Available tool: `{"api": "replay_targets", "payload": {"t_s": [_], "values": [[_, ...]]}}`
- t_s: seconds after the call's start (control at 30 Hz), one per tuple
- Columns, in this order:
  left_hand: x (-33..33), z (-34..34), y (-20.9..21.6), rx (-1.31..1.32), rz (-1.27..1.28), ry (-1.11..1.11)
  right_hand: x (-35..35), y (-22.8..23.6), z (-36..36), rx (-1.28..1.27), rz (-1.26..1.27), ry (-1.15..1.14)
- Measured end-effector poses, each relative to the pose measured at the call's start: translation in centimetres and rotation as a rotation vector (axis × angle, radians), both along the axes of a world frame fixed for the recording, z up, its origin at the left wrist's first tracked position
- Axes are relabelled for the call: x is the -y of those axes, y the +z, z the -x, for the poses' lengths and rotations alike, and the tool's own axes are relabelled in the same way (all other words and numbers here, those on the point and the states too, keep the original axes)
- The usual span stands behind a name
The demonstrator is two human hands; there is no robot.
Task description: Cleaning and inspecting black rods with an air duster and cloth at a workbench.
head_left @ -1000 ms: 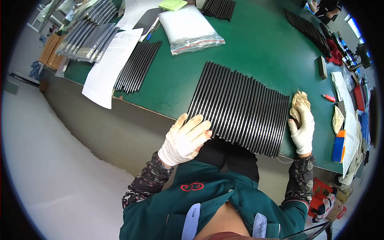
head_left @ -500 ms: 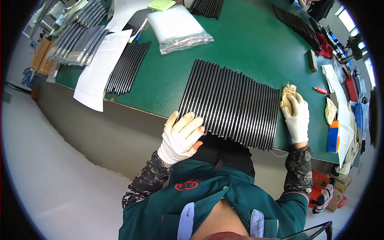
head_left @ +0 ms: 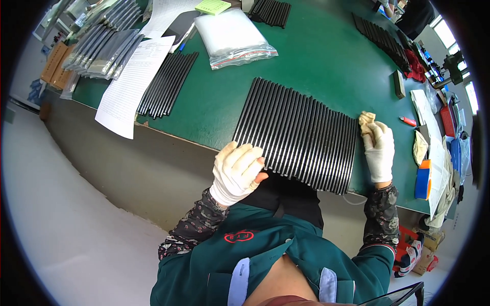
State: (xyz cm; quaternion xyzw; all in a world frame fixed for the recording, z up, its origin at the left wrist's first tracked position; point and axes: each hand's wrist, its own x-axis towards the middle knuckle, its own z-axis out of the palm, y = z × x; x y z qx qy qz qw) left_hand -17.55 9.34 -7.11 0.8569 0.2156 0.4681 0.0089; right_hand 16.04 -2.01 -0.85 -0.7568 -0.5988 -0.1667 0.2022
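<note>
Many thin black rods [head_left: 298,130] lie side by side in a wide row on the green table [head_left: 214,109], their near ends reaching past its front edge. My left hand [head_left: 237,173], in a white glove with bare thumb tip, rests over the near ends at the row's left corner. Its fingers are slightly bent and apart, gripping nothing. Beside the row's right side is my right hand [head_left: 380,153], also gloved, closed on a crumpled beige cloth [head_left: 366,121]. The cloth is close to the last rod; whether they touch I cannot tell.
Left: a smaller rod bundle [head_left: 168,84], a printed sheet [head_left: 133,84] and bagged parts [head_left: 99,51]. Farther back: a pack of clear bags [head_left: 232,35] and more rods [head_left: 380,41]. Right: a red-handled tool [head_left: 408,121] and a blue-orange tape roll [head_left: 423,181]. Another person [head_left: 416,18] is at the far right.
The view has shifted slightly. My left hand's fingers are a little more bent at the rods' near ends. My right hand stays on the cloth in about the same place.
</note>
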Motion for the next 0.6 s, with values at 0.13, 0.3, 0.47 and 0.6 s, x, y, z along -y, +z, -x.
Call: {"api": "replay_targets", "payload": {"t_s": [0.13, 0.3, 0.47, 0.6], "values": [[0.2, 0.8, -0.3, -0.188, -0.009, -0.045, -4.5, 4.9, 6.2, 0.031, -0.112, 0.255], [0.1, 0.7, -0.3, -0.158, 0.036, -0.071, -9.9, 5.6, 13.3, -0.055, 0.126, 0.798], [0.3, 0.3, 0.3, -0.155, 0.032, -0.056, -11.0, 3.3, 14.0, 0.164, 0.193, 0.858], [0.2, 0.3, 0.2, -0.145, 0.013, -0.049, -12.0, 3.9, 13.7, 0.137, 0.116, 0.771]]}}
